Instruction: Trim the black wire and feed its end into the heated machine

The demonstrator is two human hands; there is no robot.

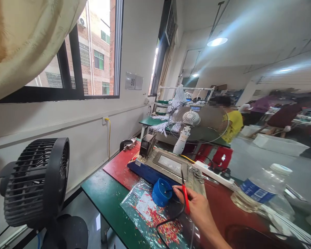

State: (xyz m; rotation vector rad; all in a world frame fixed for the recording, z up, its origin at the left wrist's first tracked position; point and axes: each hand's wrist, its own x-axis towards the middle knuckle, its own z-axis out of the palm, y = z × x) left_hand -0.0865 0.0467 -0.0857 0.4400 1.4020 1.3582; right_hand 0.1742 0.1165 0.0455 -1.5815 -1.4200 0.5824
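Head view, lower centre: 1 hand (197,207), which side I cannot tell, fingers closed around a red-and-black wire pair (184,193), tips held up towards the solder pot (168,163), just right of the blue cup (161,192). Black fan (38,180) lower left.

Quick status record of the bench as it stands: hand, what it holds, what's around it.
hand in view: one hand, coming in from the lower right; which hand cannot be told
held: red tool with a black cord, tip over the blue cup
under cup: clear bag with red bits
behind: grey machine on the red mat
right: water bottle, power strip
left: black fan
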